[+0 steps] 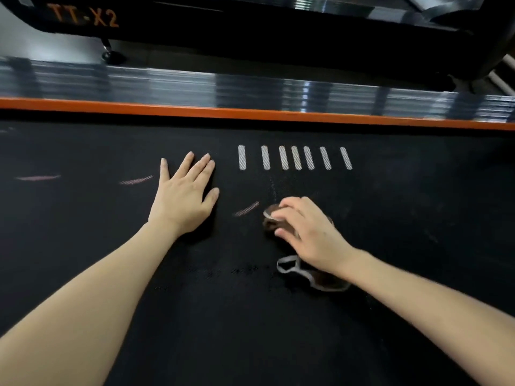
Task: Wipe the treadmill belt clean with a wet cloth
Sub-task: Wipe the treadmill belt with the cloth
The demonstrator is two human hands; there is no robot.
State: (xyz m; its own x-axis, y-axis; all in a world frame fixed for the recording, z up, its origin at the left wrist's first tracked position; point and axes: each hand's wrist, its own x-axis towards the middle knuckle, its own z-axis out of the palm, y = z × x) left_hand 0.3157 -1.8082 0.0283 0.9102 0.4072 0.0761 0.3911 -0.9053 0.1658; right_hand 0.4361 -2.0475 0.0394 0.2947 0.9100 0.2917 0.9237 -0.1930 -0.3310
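Two hands: both down on the black treadmill belt (83,260), set apart from each other
Left hand (182,197): flat on the belt, fingers straight and slightly spread, gripping nothing; it looks like a brace
Right hand (309,232): fingers curled over a bunched brown cloth (269,220), clutching it and pressing it onto the belt; slightly blurred
Cloth position: mid-belt, to the right of the left hand and below the row of white dashes (292,157); its wad shows past the fingertips, and its pale-edged tail lies out from under the wrist
Cloth axis: the long axis runs on a diagonal, wad toward the far left, tail toward the near right, roughly along the forearm
Belt axis: its length runs left to right across the view, parallel to the orange side strip (250,112) and the silver side rail (195,84) beyond
Left to do: three pinkish streaks (247,208) show on the belt, one just beside the wad, two farther left past the left hand; faint grey scuffs lie nearer the camera
Done so far: by my reading the wipe is under way, not near its end; the dark belt does not show which parts are already wiped
Beyond: a second machine lettered TT-X2 (83,18)
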